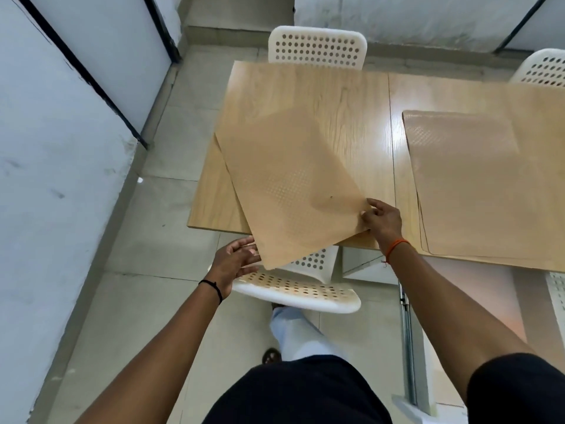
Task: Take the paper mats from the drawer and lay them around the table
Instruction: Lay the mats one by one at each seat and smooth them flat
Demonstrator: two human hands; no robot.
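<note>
A tan paper mat (290,185) with a dotted embossed patch hangs skewed over the near left corner of the wooden table (305,93), and its lower corner juts past the table edge. My right hand (382,218) pinches the mat's right corner. My left hand (237,261) is open with fingers spread, just beside and under the mat's lower corner; I cannot tell whether it touches the mat. A second paper mat (470,185) lies flat on the table's right half, with another sheet's edge showing beneath it.
A white perforated chair (299,293) stands tucked at the near side under the held mat. Another chair (318,48) is at the far side, a third (544,68) at far right. Partition walls (61,148) close in on the left, with a tiled floor between.
</note>
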